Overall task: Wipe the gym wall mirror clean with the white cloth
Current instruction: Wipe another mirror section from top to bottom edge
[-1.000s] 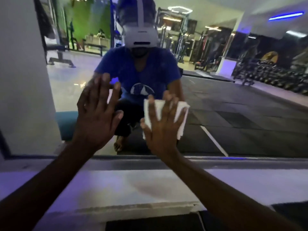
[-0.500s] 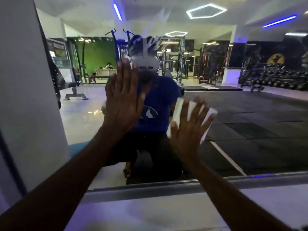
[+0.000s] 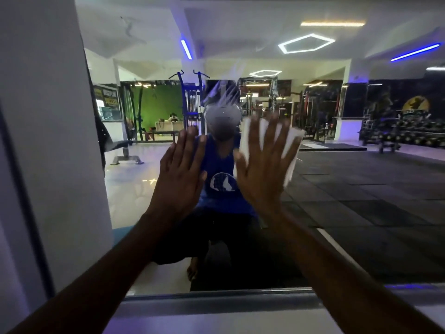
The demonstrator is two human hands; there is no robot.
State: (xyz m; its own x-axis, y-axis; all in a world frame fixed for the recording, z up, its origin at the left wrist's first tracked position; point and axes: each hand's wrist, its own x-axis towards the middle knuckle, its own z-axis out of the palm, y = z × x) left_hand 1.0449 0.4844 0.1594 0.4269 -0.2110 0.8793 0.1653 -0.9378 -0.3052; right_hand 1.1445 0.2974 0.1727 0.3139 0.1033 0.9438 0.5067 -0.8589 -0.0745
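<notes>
The gym wall mirror fills most of the view and reflects the gym hall and a crouching person in a blue shirt. My right hand lies flat with spread straight fingers on the white cloth, pressing it against the glass at about the height of the reflected head. The cloth shows between and beside the fingers. My left hand rests flat on the bare glass just to the left, fingers straight and together. Smear streaks show on the glass above the reflected head.
The mirror's lower frame edge runs across the bottom, with a pale ledge below it. A white pillar or wall borders the mirror on the left.
Both hands have slid upward on the glass, the right hand carrying the cloth up with it. My view has tilted up, so more of the reflected ceiling shows.
</notes>
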